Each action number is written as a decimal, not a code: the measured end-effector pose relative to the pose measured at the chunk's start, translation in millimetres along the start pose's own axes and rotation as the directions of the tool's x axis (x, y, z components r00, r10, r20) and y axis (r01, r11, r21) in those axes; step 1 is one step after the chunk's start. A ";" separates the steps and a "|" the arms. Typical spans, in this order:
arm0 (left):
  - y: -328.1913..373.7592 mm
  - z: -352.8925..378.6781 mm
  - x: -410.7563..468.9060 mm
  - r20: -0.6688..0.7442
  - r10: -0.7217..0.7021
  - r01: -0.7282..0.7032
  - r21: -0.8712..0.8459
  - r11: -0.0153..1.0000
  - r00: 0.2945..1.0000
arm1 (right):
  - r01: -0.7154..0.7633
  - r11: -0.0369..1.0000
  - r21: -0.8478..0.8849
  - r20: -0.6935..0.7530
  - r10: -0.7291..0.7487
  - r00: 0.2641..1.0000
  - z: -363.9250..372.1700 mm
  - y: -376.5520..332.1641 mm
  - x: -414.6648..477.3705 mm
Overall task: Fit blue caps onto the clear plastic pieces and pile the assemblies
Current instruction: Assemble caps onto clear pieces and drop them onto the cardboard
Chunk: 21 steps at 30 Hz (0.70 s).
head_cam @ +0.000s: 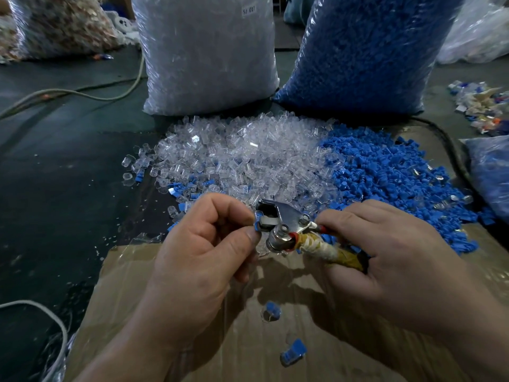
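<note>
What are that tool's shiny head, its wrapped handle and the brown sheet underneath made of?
Tool head: metal, likely plated steel, polished; it shows bright mirror-like glints.
Handle: wrapped in yellowed cloth or tape, matte and frayed; the core is hidden.
Sheet: brown cardboard, dull and creased, with glossy streaks that may be tape.

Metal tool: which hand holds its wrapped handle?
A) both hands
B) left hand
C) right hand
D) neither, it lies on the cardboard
C: the right hand is curled round the wrapped handle of the metal tool, while the left hand only pinches a blue cap at the tool's head.
</note>
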<state>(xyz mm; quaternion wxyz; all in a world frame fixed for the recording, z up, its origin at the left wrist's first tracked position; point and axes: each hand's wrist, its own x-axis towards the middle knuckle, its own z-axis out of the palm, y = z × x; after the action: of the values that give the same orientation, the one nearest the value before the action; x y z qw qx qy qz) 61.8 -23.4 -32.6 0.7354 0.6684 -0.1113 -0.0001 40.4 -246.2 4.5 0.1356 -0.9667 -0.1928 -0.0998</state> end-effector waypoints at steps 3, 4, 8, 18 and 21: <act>3.3 1.1 -1.2 0.005 0.008 -0.008 0.000 1.000 1.000 | -0.007 1.000 0.020 -0.015 0.007 1.000 0.5 -2.0 -0.5; 4.7 2.1 -1.7 -0.001 0.011 -0.011 0.001 1.000 1.000 | -0.015 0.999 0.042 -0.018 0.016 1.000 1.4 -1.6 -1.1; 4.9 2.8 0.8 -0.097 -0.005 0.011 0.058 0.998 0.995 | -0.113 0.993 0.032 0.001 0.113 0.994 3.3 8.5 0.1; -2.2 11.6 -1.9 -0.050 -0.205 0.210 0.154 0.966 0.978 | -0.288 0.932 -0.218 0.034 0.302 0.953 19.3 23.5 22.1; 0.3 14.0 -3.5 -0.066 -0.227 0.235 0.158 0.959 0.972 | -0.255 0.951 -0.174 -0.022 0.255 0.967 18.8 18.9 19.2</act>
<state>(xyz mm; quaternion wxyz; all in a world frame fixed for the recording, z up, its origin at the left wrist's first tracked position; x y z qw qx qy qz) 56.1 -36.6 -31.8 0.6752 0.7350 -0.0147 -0.0612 68.0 -250.7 -12.7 0.0618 -0.9917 -0.0568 -0.0978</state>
